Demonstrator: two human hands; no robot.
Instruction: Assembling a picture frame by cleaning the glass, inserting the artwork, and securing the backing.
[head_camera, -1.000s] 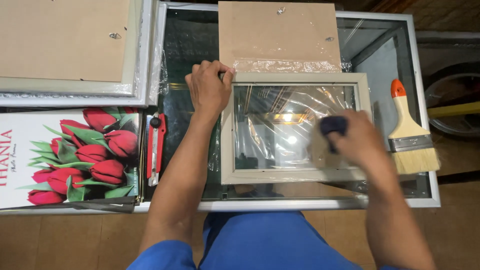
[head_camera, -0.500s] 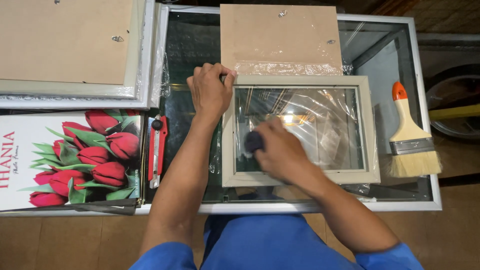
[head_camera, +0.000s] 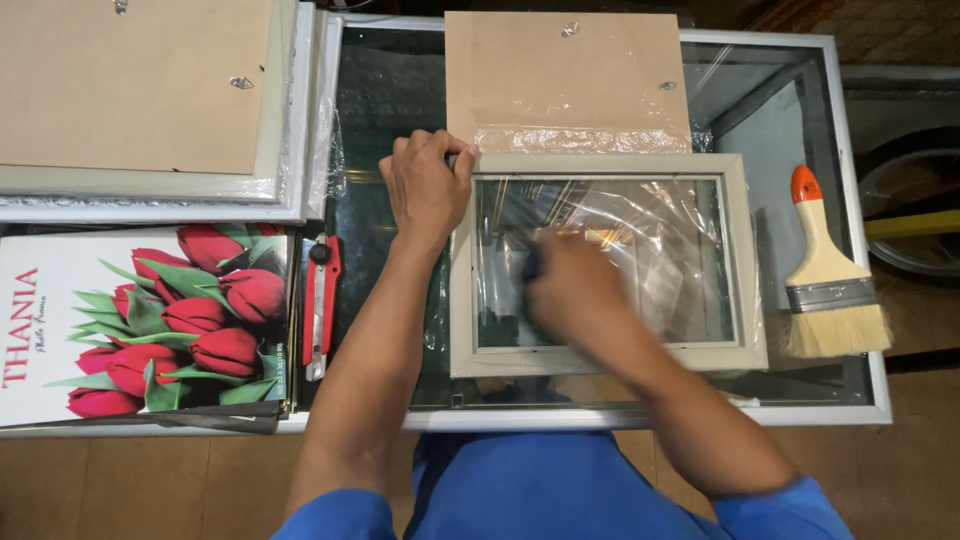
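Left hand (head_camera: 428, 185) fingers pinned picture frame (head_camera: 605, 262) corner | right hand (head_camera: 572, 285) blurred on glass, grip indiscernible | risk: heavy rubbing could crack pane or skid frame on glass table (head_camera: 850, 400).

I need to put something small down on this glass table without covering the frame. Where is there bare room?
Bare glass lies between the red cutter and the left hand, above the forearm, and at the far right corner above the paintbrush. The middle is crowded: picture frame, backing board, right hand. The left side is filled by the tulip print and stacked frames.
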